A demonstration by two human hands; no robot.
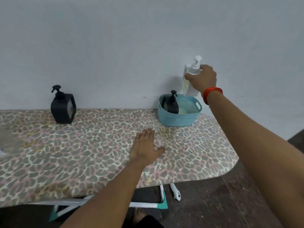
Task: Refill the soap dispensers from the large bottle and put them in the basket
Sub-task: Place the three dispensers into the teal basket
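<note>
L hand (pixel 145 148) flat on leopard-print fabric worktop (pixel 82 153); R hand (pixel 203 78) holds white plastic pump bottle (pixel 195 68) over pale blue perforated plastic basket (pixel 177 120).

Lower ctr: L hand palm-down, fingers straight & together, thumb out. Further back, right of ctr: basket on worktop w/ a black square pump dispenser (pixel 171 104) upright at its left side. Second black square pump dispenser (pixel 63 107) stands mid-left, by the grey wall (pixel 115 46). Upper right: R hand, red thread band (pixel 212 92) at wrist, fingers curled round bottle's neck; bottle in air above basket's far rim, yellowish liquid visible in its side.
</note>
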